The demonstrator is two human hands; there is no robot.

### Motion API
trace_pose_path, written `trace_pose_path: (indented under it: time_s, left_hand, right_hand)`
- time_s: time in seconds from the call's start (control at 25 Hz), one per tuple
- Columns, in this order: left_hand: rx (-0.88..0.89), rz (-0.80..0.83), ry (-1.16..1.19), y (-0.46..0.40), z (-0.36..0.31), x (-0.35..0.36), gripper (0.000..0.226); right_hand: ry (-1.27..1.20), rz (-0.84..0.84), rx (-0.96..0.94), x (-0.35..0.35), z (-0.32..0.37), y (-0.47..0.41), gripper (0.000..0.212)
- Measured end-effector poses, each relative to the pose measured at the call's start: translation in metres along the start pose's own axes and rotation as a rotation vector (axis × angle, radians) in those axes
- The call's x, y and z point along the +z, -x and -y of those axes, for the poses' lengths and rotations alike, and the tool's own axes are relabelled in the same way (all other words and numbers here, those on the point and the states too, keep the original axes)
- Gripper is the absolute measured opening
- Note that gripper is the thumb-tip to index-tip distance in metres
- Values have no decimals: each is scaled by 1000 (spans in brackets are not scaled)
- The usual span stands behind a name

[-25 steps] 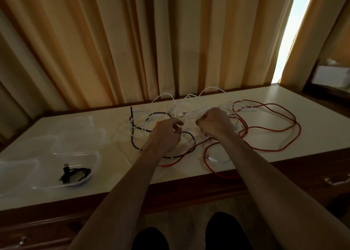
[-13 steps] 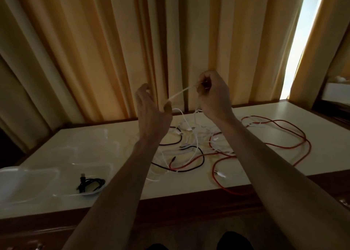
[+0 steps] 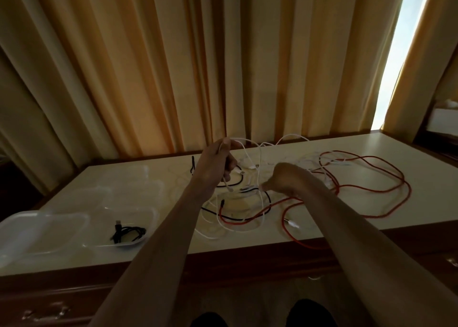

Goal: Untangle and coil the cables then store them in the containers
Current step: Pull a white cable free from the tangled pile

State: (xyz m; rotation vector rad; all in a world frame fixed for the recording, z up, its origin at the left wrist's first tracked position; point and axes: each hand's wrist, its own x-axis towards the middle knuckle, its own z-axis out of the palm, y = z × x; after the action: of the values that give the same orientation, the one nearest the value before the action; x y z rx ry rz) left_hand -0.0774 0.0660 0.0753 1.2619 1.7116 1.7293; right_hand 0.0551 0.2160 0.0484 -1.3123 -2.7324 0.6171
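Head view: both hands (image 3: 218, 163) pinch thin white cable (image 3: 259, 178).

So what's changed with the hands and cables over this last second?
Both hands rose with the white cable, then lowered. The left hand now grips it; the right hand dropped toward the tangle. The red cable and the container holding the black cable stayed put.

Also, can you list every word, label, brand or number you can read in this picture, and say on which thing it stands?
None can be read.
Clear plastic containers: no label visible.
Coiled black cable in the nearest container: plug too small and dark for any marking.
White cable, red cable: no print visible.
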Motion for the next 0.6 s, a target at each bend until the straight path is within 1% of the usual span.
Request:
trace_pose_path:
  time_s: [0.08,0.16,0.2,0.28,0.32,0.4,0.48,0.52,0.6]
  left_hand:
    - [9,-12,38,3,1,4,39]
    - [26,-31,59,5,-1,6,39]
    - [32,-41,62,7,-2,6,39]
    - [37,-65,72,8,-4,4,39]
    - [38,-85,78,7,-4,1,39]
    - [41,-131,72,8,-6,-8,39]
    - [42,-167,46,7,-7,-15,40]
    - [42,-174,34,6,-7,-17,40]
    - [31,-184,14,5,-8,-17,38]
  right_hand:
    - [35,104,-20,13,-5,5,54]
    - [55,162,-18,20,-2,11,55]
    - [43,173,-20,22,-1,11,55]
    - [-36,147,-29,17,2,15,43]
    - [-94,91,-37,12,6,18,34]
    - [-311,-97,-56,-8,15,20,19]
    - [-544,-323,-109,-29,30,23,19]
    - [-574,-463,-162,-40,38,23,19]
    - [-474,-752,-304,-55,50,19,18]
